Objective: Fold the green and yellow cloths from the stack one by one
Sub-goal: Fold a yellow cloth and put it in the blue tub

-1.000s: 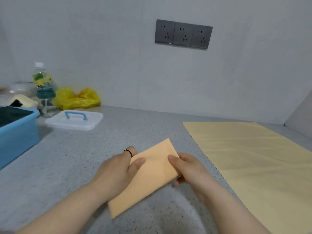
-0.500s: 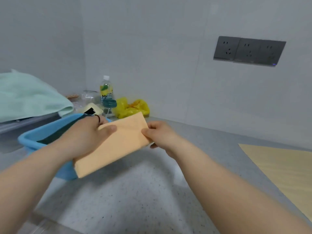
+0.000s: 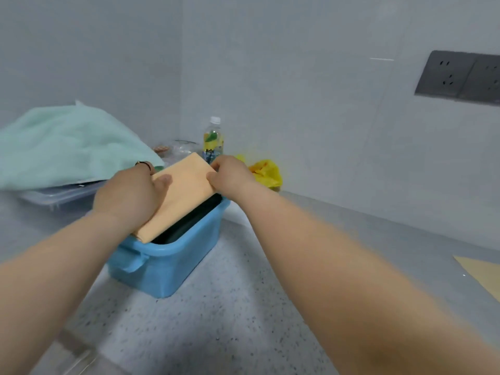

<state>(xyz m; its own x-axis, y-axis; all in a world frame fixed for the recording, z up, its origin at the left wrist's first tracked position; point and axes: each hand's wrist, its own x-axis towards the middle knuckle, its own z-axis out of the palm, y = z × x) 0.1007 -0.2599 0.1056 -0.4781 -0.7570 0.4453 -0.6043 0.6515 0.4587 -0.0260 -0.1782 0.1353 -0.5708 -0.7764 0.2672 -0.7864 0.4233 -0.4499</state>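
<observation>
Holds a folded yellow cloth [image 3: 184,196] over the blue tub [image 3: 173,263], left hand [image 3: 127,196] gripping its left edge, right hand [image 3: 232,177] pinching its right edge.

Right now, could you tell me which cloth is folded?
The small yellow cloth held by the left hand and right hand over the blue bin; the green towel lies rumpled at left, the other yellow cloth flat at right.

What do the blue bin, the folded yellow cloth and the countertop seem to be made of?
Blue bin: probably moulded plastic, smooth, slightly glossy, with a rolled rim. Folded yellow cloth: thin matte fabric, perhaps microfibre; it holds flat folds. Countertop: grey speckled stone or composite; finish unclear.
</observation>
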